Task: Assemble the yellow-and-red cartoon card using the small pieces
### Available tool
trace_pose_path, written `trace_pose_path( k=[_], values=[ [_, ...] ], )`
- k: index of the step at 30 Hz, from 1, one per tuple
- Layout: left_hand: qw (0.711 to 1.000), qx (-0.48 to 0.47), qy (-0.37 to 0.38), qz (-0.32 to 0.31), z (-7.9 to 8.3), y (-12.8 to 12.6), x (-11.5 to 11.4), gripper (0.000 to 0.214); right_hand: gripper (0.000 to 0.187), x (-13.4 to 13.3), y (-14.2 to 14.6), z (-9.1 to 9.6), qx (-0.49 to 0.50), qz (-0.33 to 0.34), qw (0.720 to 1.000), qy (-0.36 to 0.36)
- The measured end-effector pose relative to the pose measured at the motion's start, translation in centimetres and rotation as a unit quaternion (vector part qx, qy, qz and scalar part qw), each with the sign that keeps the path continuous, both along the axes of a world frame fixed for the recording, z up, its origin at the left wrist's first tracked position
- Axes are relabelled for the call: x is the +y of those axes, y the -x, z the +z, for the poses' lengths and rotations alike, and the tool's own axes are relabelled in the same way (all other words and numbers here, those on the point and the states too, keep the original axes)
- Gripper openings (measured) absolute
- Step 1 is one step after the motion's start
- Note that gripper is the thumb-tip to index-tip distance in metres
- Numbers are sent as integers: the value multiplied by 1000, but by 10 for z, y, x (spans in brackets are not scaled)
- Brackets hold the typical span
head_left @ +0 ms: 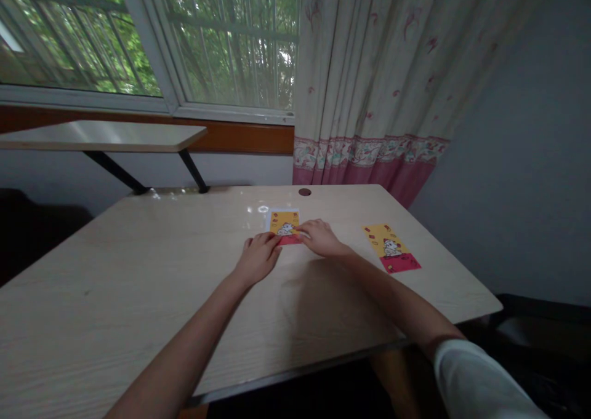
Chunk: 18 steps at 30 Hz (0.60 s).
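Observation:
A yellow-and-red paper card (285, 218) with a white cartoon animal lies on the table in front of me. A white edge shows along its left and top sides, like another sheet beneath it. My left hand (259, 256) is at the card's lower left edge, with its fingers closed on it. At the right edge my right hand (322, 237) is closed too, its thumb and fingertips on the card. What lies under the fingertips is hidden. A second card (391, 247) of the same design lies flat to the right, apart from both hands.
The pale wooden table (194, 240) has a round brown cable hole (305, 192) near its back edge. A raised shelf (106, 134) on black supports stands at the back left. Behind are a barred window (231, 43) and a floral curtain (369, 87).

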<state>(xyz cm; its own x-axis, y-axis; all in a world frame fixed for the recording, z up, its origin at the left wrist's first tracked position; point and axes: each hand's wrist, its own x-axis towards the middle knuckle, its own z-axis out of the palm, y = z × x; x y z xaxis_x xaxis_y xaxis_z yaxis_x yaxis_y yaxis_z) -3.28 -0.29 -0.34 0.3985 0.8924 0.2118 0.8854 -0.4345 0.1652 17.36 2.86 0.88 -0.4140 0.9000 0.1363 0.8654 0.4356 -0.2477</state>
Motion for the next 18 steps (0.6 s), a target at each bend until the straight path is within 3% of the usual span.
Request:
trace_pose_path(
  k=[3, 5, 11, 14, 18],
  values=[
    [1000, -5, -5, -20, -1, 0, -2, 38, 37, 14, 16, -9, -17, -47, 998, -33],
    [1000, -1, -13, -8, 1, 2, -2, 39, 36, 27, 3, -8, -37, -66, 997, -34],
    [1000, 24, -4, 12, 1, 4, -1, 37, 36, 55, -105, 15, -89, -170, 981, 23],
    [1000, 29, -2, 13, -1, 4, 0, 37, 40, 49, -156, 21, -87, -200, 975, 30],
    [999, 33, 0, 14, -1, 3, 0, 38, 42, 39, -195, 17, -79, -212, 973, 36]
  ],
)
